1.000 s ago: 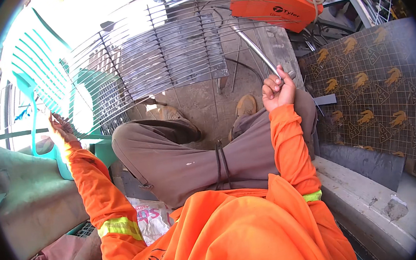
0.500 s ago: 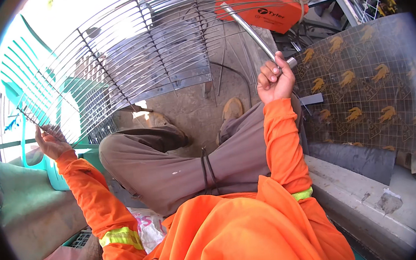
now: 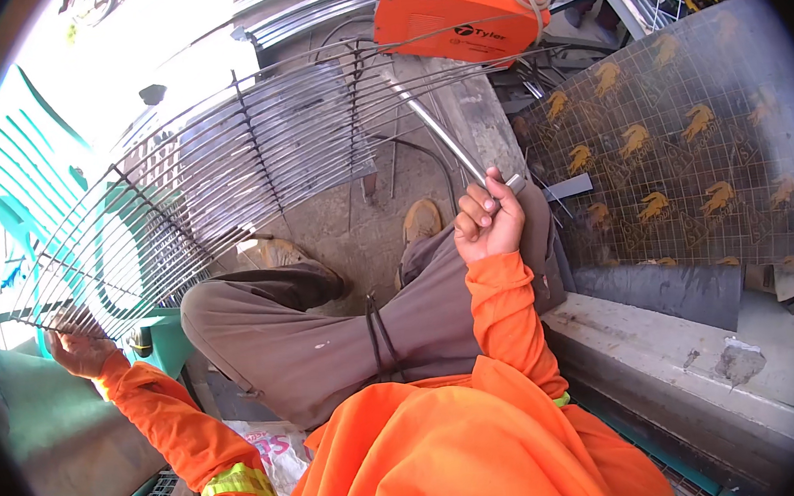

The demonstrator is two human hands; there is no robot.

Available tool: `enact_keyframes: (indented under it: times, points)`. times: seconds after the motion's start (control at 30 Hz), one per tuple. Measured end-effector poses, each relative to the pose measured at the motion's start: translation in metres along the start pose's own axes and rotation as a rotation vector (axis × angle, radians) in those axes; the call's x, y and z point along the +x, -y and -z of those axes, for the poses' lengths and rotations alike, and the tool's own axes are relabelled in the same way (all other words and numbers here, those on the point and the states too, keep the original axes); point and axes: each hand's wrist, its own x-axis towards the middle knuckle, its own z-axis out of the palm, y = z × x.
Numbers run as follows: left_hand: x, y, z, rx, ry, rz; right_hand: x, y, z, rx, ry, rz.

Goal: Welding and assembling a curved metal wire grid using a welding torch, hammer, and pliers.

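A large metal wire grille [image 3: 221, 178] with many parallel rods hangs over my lap, stretching from lower left to upper right. My left hand [image 3: 80, 347] grips its lower left corner. My right hand [image 3: 487, 221] is closed around the end of a shiny metal tube [image 3: 444, 140] that forms the grille's right edge. Both arms wear orange sleeves; my grey-trousered legs are crossed beneath the grille.
An orange welding machine [image 3: 451, 2] with coiled cable sits beyond the grille at the top. A dark sheet with a gold animal pattern under wire mesh [image 3: 682, 157] lies to the right. A green plastic chair [image 3: 23, 186] stands left. A concrete ledge [image 3: 672, 366] runs lower right.
The grille has swung lower and more to the right across my lap. My left hand dropped down and left with its corner; my right hand stayed on the tube.
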Motion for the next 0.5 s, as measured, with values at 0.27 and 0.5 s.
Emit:
enact_keyframes:
  times: [0.27, 0.5]
  points:
    - [-0.027, -0.043, -0.045, 0.110, -0.326, -0.234, -0.029, -0.004, 0.003, -0.013, 0.082, -0.071]
    - [-0.024, -0.052, 0.003, 0.082, -0.199, -0.152, -0.040, 0.004, -0.026, -0.083, 0.122, -0.025]
